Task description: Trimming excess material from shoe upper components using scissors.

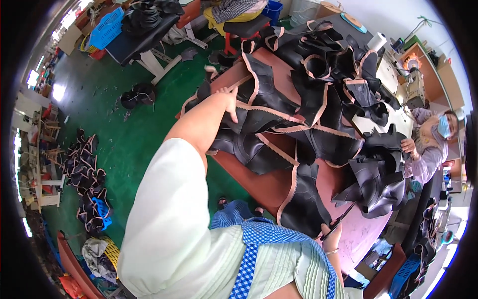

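Note:
Black leather pieces [264, 122] edged with pinkish, partly toothed tape lie spread and overlapping across a reddish table [238, 180]. At the table's left side, my left hand [230, 103] rests on these pieces, thumb apart from the fingers; part of the fingers is hard to make out. Low on the right, close to my body, my right hand [332, 236] is closed around the handles of black scissors [342, 218], whose blades point up and to the right. Beside the scissors hangs one taped leather piece [304, 202] over the near table edge. A darker leather pile [379, 187] sits to their right.
A person [432, 142] at the right touches the dark leather pile beside a sewing machine [414, 87]. More taped pieces [318, 65] heap at the far side. Leather pieces [83, 172] and a blue basket [102, 213] lie on the green floor at left. A black-topped worktable [134, 44] stands at far left.

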{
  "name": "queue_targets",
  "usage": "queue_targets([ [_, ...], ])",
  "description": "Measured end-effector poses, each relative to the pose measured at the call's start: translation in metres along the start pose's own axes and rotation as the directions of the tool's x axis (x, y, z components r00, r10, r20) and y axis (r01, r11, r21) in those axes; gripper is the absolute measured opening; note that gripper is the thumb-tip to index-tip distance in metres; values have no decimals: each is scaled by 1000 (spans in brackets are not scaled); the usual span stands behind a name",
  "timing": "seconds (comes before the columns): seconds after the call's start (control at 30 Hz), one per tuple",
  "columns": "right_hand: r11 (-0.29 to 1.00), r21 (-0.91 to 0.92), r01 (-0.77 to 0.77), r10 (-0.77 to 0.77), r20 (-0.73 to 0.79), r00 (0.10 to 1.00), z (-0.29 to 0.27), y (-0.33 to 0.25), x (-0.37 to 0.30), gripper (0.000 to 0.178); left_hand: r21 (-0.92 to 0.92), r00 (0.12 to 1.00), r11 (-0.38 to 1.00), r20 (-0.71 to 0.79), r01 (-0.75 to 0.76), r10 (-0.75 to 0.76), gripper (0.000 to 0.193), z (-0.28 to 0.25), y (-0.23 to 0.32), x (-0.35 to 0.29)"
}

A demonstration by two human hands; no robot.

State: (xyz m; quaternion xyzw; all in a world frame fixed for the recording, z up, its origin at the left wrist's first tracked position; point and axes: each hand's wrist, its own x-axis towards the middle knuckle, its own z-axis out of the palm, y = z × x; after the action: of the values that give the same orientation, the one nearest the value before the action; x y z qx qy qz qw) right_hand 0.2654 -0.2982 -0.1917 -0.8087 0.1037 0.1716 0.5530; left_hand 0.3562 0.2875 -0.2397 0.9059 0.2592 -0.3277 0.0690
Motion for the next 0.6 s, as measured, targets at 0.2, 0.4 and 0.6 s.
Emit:
queue_targets([
  [0.2,973,-229,-10,12,7,1000,-4,20,-1,35,-74,979,995,-199,-59,44,150,32,-10,-23],
  [0.4,927,-373,47,-10,99,995,36,25,13,37,-235,937,964,-292,122,-190,147,78,-2,-95],
  [0.6,946,-322,-25,91,192,977,77,30,10,33,-437,944,876,-148,205,-295,101,113,-3,-117],
])
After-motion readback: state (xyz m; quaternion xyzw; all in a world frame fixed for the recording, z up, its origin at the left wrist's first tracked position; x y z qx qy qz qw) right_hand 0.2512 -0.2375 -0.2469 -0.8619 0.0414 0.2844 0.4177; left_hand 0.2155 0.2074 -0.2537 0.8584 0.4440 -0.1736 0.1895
